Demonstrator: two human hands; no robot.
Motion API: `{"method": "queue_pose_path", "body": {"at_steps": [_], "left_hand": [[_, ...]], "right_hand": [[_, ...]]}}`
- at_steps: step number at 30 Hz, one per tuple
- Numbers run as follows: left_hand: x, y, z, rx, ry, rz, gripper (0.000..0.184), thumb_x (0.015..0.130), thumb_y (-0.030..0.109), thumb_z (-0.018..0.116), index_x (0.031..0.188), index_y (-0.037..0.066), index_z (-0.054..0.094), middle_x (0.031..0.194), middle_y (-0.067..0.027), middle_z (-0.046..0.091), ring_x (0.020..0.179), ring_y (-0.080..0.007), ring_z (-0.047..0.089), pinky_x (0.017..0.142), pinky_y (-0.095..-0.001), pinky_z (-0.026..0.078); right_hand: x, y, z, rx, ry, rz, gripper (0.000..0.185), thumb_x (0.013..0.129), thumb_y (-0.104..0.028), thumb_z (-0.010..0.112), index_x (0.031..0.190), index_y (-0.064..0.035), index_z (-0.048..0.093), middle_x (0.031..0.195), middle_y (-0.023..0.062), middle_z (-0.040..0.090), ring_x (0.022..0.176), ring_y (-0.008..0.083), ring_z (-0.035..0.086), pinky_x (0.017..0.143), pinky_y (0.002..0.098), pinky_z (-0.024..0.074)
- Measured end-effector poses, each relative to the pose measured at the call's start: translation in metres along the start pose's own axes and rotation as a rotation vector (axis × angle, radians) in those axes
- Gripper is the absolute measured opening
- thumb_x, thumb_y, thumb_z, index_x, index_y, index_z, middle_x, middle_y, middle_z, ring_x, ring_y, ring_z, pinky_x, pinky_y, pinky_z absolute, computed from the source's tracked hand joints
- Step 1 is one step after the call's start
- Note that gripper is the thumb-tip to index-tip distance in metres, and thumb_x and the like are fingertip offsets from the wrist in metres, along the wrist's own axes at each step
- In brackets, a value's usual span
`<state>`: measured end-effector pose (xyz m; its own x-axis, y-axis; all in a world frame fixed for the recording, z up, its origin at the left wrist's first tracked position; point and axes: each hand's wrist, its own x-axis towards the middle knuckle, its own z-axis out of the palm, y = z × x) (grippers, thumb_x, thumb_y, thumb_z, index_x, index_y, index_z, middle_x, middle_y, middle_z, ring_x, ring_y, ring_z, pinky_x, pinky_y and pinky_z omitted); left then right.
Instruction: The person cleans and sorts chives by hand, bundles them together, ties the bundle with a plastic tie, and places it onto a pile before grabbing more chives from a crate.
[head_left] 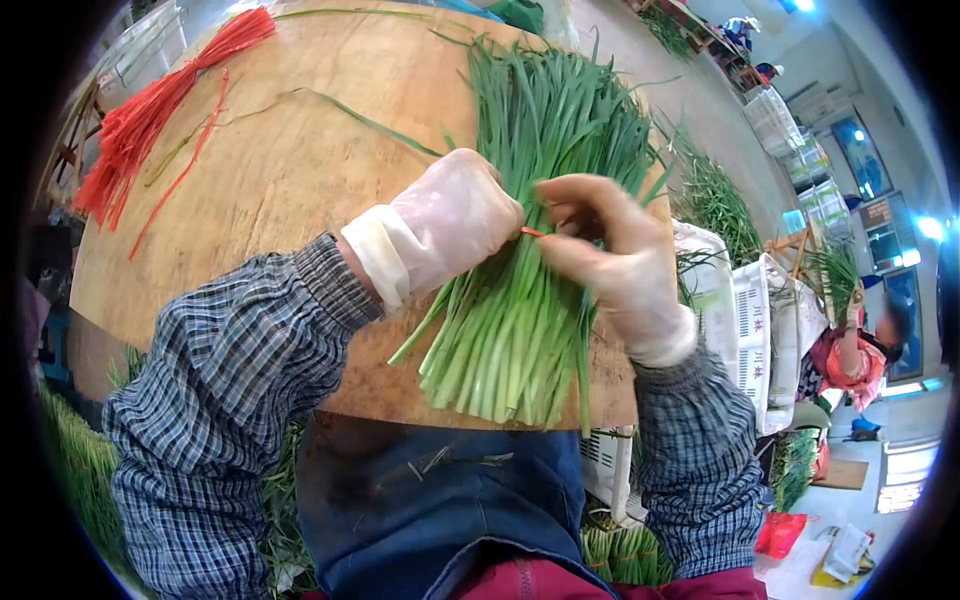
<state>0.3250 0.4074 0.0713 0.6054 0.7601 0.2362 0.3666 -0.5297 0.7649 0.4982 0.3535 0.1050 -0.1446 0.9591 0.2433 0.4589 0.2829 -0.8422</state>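
Well, nearest is a dark blue apron [440, 500] with a few green clippings on it. Just past it, the bundle of long green leaves [540, 150] lies on the round wooden table [350, 60], its pale cut ends toward the person and its leafy tips pointing away. It looks fairly light, though thick enough to have some weight; the stalks seem firm but crisp and easily bruised, probably a little slick, and the tips limp. The middle, where the stalks gather, seems the best place to take hold, with a snug but gentle grip.

The left hand [465, 205], in a thin glove, is closed in a fist on a short red tie [533, 232] over that middle. The right hand [615, 250], gloved too, has curled fingers with the thumb apart from them; blur hides whether it pinches the tie's end. Farther across the table lies a heap of red strips [165, 110].

Beyond the table's right side stand white plastic crates [752, 335]; what they hold is hard to tell. Past them, a co-worker [858, 365] holds up some greens [832, 262], and more white crates are stacked [772, 120] farther off.
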Motion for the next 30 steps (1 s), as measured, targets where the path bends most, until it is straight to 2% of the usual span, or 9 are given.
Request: {"method": "queue_pose_path", "body": {"at_steps": [2,4,7,12,15,21,24,27,30], "left_hand": [[0.002,0.005,0.000,-0.067,0.020,-0.090,0.015,0.076,0.011,0.055,0.074,-0.004,0.057,0.057,-0.0029,0.050,0.046,-0.0090,0.046,0.040,-0.0250,0.035],[-0.003,0.023,-0.002,-0.278,0.047,-0.444,0.013,0.077,0.010,0.054,0.073,-0.002,0.056,0.056,-0.0019,0.048,0.045,-0.0091,0.044,0.040,-0.0242,0.034],[-0.005,0.013,0.002,-0.481,0.047,-0.505,0.011,0.077,0.010,0.053,0.071,0.001,0.055,0.054,-0.0009,0.046,0.043,-0.0086,0.041,0.039,-0.0230,0.032],[-0.009,0.007,-0.006,-0.616,-0.006,-0.575,0.015,0.078,0.014,0.055,0.070,0.002,0.052,0.055,-0.0017,0.047,0.045,-0.0100,0.042,0.042,-0.0239,0.035],[-0.015,-0.012,-0.010,-0.700,-0.004,-0.632,0.015,0.078,0.015,0.055,0.070,0.003,0.052,0.057,-0.0022,0.047,0.047,-0.0109,0.043,0.044,-0.0240,0.036],[-0.023,-0.041,-0.021,-0.884,-0.056,-0.724,0.009,0.075,0.011,0.057,0.075,0.002,0.053,0.063,-0.0022,0.048,0.053,-0.0109,0.044,0.048,-0.0234,0.036],[-0.022,-0.041,-0.023,-0.964,-0.100,-0.716,0.011,0.074,0.009,0.055,0.079,0.000,0.055,0.063,-0.0027,0.048,0.052,-0.0110,0.046,0.047,-0.0246,0.039],[-0.024,-0.020,-0.033,-0.713,-0.160,-0.600,0.022,0.078,0.010,0.052,0.093,-0.006,0.055,0.065,-0.0059,0.052,0.051,-0.0138,0.052,0.044,-0.0270,0.045],[-0.027,0.020,-0.054,-0.393,-0.188,-0.537,0.026,0.075,0.011,0.052,0.091,-0.009,0.057,0.062,-0.0105,0.055,0.054,-0.0174,0.055,0.048,-0.0301,0.046]], "right_hand": [[-0.010,-0.002,-0.031,0.117,0.129,0.141,0.026,0.077,-0.017,0.065,0.096,-0.0008,0.060,0.078,0.0052,0.057,0.070,0.0145,0.056,0.063,0.0241,0.0466],[-0.021,0.011,-0.063,0.129,0.203,0.353,0.032,0.080,-0.026,0.065,0.097,0.0010,0.059,0.077,0.0073,0.059,0.066,0.0153,0.058,0.057,0.0255,0.0491],[-0.030,0.053,-0.077,0.246,0.194,0.695,0.048,0.082,-0.043,0.061,0.097,0.0024,0.056,0.079,0.0112,0.062,0.062,0.0187,0.060,0.045,0.0296,0.0501],[0.018,0.083,-0.056,0.579,0.141,0.578,0.063,0.077,-0.047,0.065,0.111,0.0051,0.054,0.087,0.0115,0.063,0.075,0.0190,0.063,0.061,0.0287,0.0532],[0.069,0.085,-0.048,0.429,0.092,0.603,0.059,0.078,-0.045,0.064,0.106,0.0061,0.057,0.088,0.0109,0.065,0.076,0.0188,0.062,0.066,0.0280,0.0514],[0.124,0.066,-0.006,0.740,0.072,0.668,0.035,0.075,-0.019,0.071,0.100,0.0022,0.060,0.083,0.0102,0.066,0.065,0.0190,0.063,0.061,0.0303,0.0530],[0.136,0.066,0.008,0.685,0.036,0.746,0.023,0.078,-0.013,0.064,0.093,0.0029,0.059,0.078,0.0107,0.065,0.056,0.0179,0.062,0.051,0.0283,0.0540],[0.135,0.059,0.005,0.757,0.023,0.651,0.021,0.078,-0.012,0.061,0.092,0.0030,0.058,0.077,0.0122,0.064,0.056,0.0194,0.062,0.050,0.0293,0.0537],[0.114,0.010,-0.011,0.797,0.056,0.437,0.023,0.078,-0.013,0.058,0.095,0.0034,0.057,0.077,0.0145,0.063,0.056,0.0206,0.061,0.050,0.0298,0.0540]]}}
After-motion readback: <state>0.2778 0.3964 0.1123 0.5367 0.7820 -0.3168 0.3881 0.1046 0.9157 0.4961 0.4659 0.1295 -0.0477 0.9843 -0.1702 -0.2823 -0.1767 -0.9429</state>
